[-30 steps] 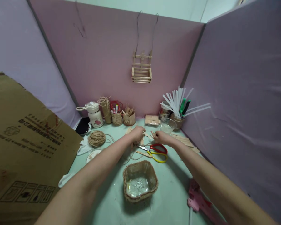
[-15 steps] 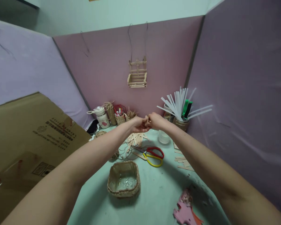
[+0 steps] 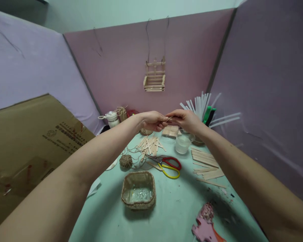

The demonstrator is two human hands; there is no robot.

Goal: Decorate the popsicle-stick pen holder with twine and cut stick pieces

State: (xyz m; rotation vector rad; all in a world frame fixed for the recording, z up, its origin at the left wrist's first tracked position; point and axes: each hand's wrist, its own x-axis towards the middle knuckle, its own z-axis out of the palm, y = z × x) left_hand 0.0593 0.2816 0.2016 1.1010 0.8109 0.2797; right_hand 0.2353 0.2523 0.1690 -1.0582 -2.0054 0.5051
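My left hand [image 3: 154, 121] and my right hand [image 3: 186, 120] are raised above the far part of the table, fingertips almost meeting. Pinched between them is a thin brown strand of twine [image 3: 169, 118]; most of it is hidden by the fingers. Nearer to me stands a squarish glass bowl [image 3: 138, 205] wrapped in woven twine. A ball of twine [image 3: 126, 161] lies behind it, with loose loops trailing right. Scissors [image 3: 172, 173] with one red and one yellow handle rest beside these loops. Flat wooden craft sticks [image 3: 151, 145] are heaped below my hands.
A clear cup [image 3: 183, 144] stands under my right hand. More wooden sticks [image 3: 204, 159] lie at right, with a pink tool [image 3: 204, 227] in front. A cardboard box [image 3: 53, 134] leans at left. A small stick-built swing [image 3: 154, 79] hangs on the pink back wall.
My hands have drawn slightly apart, and the strand between them now shows. The view has shifted, so the tabletop things appear further right; the twine ball and more sticks are uncovered.
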